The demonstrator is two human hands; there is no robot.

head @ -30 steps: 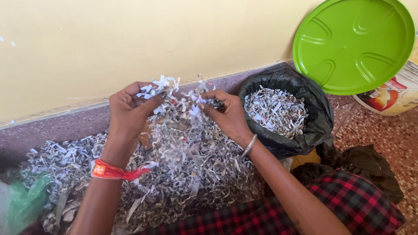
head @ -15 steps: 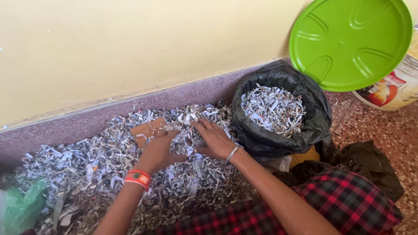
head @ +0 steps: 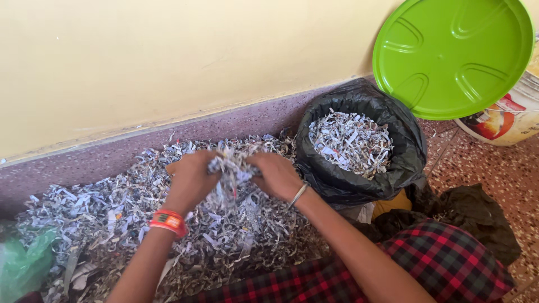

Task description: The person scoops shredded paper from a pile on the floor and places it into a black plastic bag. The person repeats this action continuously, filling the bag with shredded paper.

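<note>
I see my left hand (head: 191,178) and right hand (head: 277,175) closed together on a clump of shredded paper (head: 232,167), just left of the black bag (head: 393,168). Loose strips may spill short of the bag, I judge.

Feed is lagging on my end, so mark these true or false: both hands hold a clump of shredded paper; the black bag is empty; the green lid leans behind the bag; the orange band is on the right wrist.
1. Both the left hand and right hand grip a clump of shredded paper. True.
2. The black bag is empty. False: it holds shredded paper close to its rim.
3. The green lid stands tilted behind the bag, against the wall. True.
4. The orange band is on the right wrist. False: it is on the left wrist; the right wears a thin metal bangle.
</note>
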